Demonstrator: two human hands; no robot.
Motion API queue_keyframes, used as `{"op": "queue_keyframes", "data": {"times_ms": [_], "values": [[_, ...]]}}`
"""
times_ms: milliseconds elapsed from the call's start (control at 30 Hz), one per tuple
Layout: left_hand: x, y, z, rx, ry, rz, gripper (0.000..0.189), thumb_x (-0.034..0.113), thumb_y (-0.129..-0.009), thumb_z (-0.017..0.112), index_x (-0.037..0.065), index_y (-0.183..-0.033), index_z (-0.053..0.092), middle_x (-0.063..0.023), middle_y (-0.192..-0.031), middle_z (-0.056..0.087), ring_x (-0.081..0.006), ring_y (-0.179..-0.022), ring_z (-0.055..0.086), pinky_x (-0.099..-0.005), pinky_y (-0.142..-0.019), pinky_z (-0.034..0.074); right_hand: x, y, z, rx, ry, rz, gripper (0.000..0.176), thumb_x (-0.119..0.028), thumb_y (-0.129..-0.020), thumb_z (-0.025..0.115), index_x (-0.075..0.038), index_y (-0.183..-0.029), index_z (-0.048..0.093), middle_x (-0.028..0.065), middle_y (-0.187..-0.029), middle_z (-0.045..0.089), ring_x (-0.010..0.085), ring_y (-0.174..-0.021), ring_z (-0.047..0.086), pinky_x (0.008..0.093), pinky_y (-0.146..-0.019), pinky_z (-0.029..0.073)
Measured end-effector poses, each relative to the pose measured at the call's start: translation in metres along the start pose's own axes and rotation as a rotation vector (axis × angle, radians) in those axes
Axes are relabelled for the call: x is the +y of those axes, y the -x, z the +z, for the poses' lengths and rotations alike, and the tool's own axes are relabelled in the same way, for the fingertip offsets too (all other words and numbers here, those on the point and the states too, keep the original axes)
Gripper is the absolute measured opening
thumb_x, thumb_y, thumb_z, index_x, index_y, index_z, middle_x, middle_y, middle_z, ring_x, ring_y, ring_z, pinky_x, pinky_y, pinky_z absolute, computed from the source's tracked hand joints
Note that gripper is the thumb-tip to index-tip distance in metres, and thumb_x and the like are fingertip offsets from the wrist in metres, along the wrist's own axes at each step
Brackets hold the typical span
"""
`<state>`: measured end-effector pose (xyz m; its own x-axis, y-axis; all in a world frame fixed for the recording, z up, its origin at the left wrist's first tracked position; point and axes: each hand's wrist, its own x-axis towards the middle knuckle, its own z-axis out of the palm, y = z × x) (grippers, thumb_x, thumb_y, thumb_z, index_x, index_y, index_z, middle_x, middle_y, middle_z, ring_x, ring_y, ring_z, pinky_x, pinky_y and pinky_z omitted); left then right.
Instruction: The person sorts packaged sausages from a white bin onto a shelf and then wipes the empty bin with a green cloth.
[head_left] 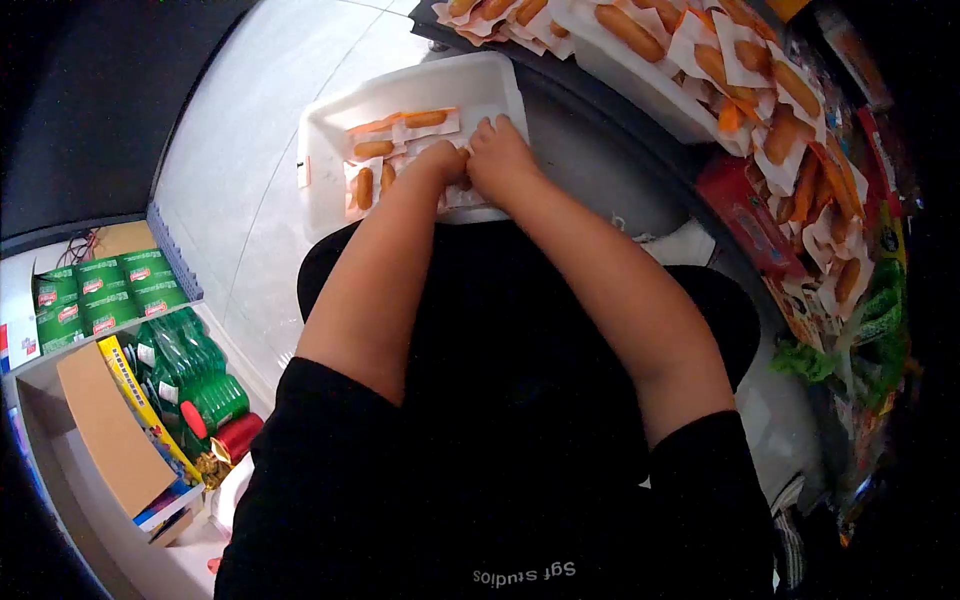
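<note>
Both of my hands reach into a white plastic bin (318,125) at the top centre. My left hand (440,163) and my right hand (498,160) meet near the bin's right side, with bent fingers close together. What lies between them is too small and covered to make out. Brown sausage-shaped pieces (374,149) on white and orange paper wrappers (375,126) lie in the bin, left of and behind my hands.
A second white bin (640,88) heaped with wrapped sausage-shaped pieces (695,60) stands at the upper right, with more spilling down a dark shelf. Green packs (100,295), green bottles (180,350) and a cardboard flap (115,430) are at the left. Leafy greens (875,310) lie right.
</note>
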<state>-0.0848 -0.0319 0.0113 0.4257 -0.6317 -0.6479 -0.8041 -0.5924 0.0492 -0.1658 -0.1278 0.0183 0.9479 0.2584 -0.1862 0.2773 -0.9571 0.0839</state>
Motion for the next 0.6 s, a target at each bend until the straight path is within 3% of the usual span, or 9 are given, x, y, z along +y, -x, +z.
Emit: {"op": "queue_keyframes", "data": {"times_ms": [67,100,167,200,267,500,567,600], "values": [[0.001,0.0,-0.004,-0.081,0.304,-0.328,0.046,0.023,-0.062,0.083,-0.005,-0.092,0.064,-0.0198,-0.085,0.067,-0.0335,-0.073,0.065,-0.0412,-0.068,0.053,-0.001,0.002,-0.001,0.008,0.038,0.011,0.026,-0.027,-0.085,0.052,-0.016,-0.099,0.071,0.005,-0.114,0.061,0.0248,-0.12,0.044,0.043,-0.098,0.029],[0.001,0.001,-0.006,-0.079,0.302,-0.325,0.046,0.023,-0.062,0.083,-0.005,-0.092,0.064,-0.0198,-0.085,0.067,-0.0335,-0.073,0.065,-0.0412,-0.068,0.053,-0.001,0.002,-0.002,0.018,0.077,0.019,0.027,-0.028,-0.086,0.051,-0.016,-0.1,0.071,0.0044,-0.116,0.061,0.025,-0.12,0.043,0.0437,-0.099,0.028],[0.001,0.001,-0.008,-0.117,0.194,-0.177,0.043,0.031,-0.077,0.072,-0.009,-0.087,0.062,-0.0203,-0.083,0.067,-0.0329,-0.068,0.066,-0.0426,-0.065,0.053,-0.002,0.001,-0.005,-0.011,0.072,0.024,0.027,-0.028,-0.086,0.051,-0.016,-0.101,0.071,0.0044,-0.116,0.061,0.025,-0.12,0.043,0.0444,-0.099,0.028],[0.0,0.0,-0.006,-0.116,0.194,-0.176,0.043,0.031,-0.077,0.072,-0.009,-0.087,0.062,-0.0203,-0.083,0.067,-0.0329,-0.068,0.066,-0.0426,-0.065,0.053,-0.002,0.001,-0.007,-0.042,0.067,0.024,0.027,-0.028,-0.086,0.052,-0.016,-0.101,0.071,0.0044,-0.116,0.06,0.025,-0.121,0.043,0.0451,-0.099,0.027],[0.0,-0.002,0.001,-0.071,0.353,-0.311,0.04,0.026,-0.064,0.077,0.01,-0.1,0.07,-0.0179,-0.102,0.065,-0.0336,-0.095,0.062,-0.0404,-0.085,0.049,-0.002,0.003,-0.004,-0.016,0.085,0.01,0.027,-0.028,-0.086,0.052,-0.016,-0.101,0.071,0.004,-0.116,0.061,0.0251,-0.12,0.044,0.0458,-0.099,0.028],[0.004,0.005,-0.014,-0.147,0.281,-0.293,0.042,0.028,-0.063,0.077,0.011,-0.101,0.07,-0.0163,-0.1,0.066,-0.0323,-0.094,0.063,-0.0378,-0.084,0.049,-0.001,0.003,-0.004,0.001,0.073,-0.02,0.025,-0.027,-0.085,0.053,-0.017,-0.097,0.071,0.0027,-0.112,0.062,0.0244,-0.118,0.045,0.049,-0.1,0.028],[-0.003,-0.008,-0.005,-0.169,-0.041,-0.092,0.043,0.028,-0.062,0.077,0.011,-0.101,0.07,-0.0162,-0.103,0.066,-0.0308,-0.096,0.062,-0.0379,-0.085,0.048,-0.001,0.004,-0.003,0.011,0.069,-0.022,0.024,-0.027,-0.085,0.053,-0.017,-0.096,0.072,0.0027,-0.111,0.062,0.024,-0.117,0.046,0.0492,-0.1,0.028],[-0.004,-0.009,-0.004,-0.169,-0.039,-0.092,0.043,0.028,-0.062,0.077,0.011,-0.101,0.07,-0.0162,-0.103,0.066,-0.0308,-0.096,0.062,-0.0379,-0.085,0.048,-0.001,0.004,-0.003,0.02,0.065,-0.02,0.024,-0.026,-0.085,0.053,-0.017,-0.095,0.072,0.0026,-0.11,0.063,0.0237,-0.116,0.047,0.0493,-0.1,0.028]]}}
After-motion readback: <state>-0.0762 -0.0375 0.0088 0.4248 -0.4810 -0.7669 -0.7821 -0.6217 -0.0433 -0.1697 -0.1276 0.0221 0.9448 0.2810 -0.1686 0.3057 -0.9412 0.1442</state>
